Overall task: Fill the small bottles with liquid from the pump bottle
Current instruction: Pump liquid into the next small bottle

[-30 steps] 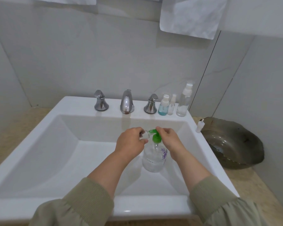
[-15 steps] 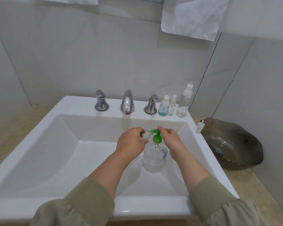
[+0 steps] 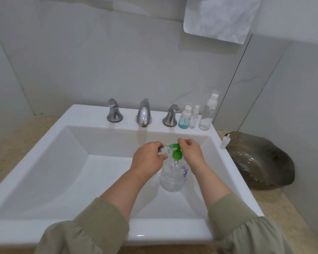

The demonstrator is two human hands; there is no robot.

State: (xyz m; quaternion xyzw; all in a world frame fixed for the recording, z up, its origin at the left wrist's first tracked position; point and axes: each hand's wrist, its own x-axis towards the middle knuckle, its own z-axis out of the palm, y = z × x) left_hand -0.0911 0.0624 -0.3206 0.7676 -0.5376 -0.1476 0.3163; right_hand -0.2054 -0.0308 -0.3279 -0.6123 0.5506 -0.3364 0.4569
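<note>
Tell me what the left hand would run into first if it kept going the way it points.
Probably the green spout: the left hand points right and away, and the small bottle it holds is already at the spout's tip. The right hand lies just beyond. Depth is unclear.

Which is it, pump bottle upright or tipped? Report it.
Upright: the pump bottle stands on its base in the sink, green pump head uppermost, with the right hand on that head.

Pale tiled walls [image 3: 81, 61] behind white sink [image 3: 84, 114], beige counter [image 3: 11, 140]
</note>
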